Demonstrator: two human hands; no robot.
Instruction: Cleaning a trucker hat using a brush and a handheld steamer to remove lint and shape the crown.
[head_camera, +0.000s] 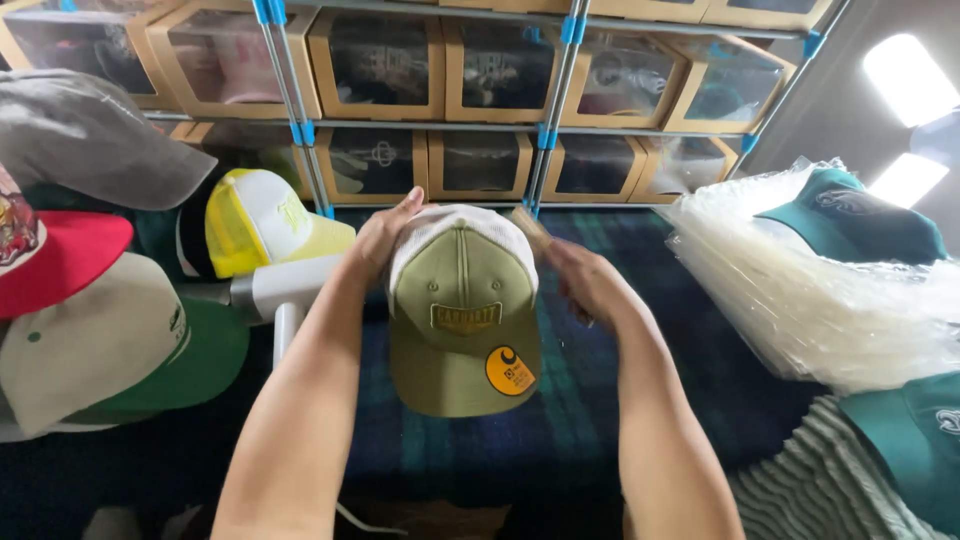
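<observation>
Olive cap (462, 320) with white mesh back, gripped between left hand (385, 235) and right hand (585, 280).

I think I am looking into a cap shop's back room or packing spot. At twelve o'clock a metal shelf rack (545, 120) holds rows of cardboard boxes with clear windows (380, 65), each with a cap inside. At nine o'clock loose caps (110, 330) lie piled up, and at three o'clock sits a stack of clear plastic bags (800, 290).
</observation>
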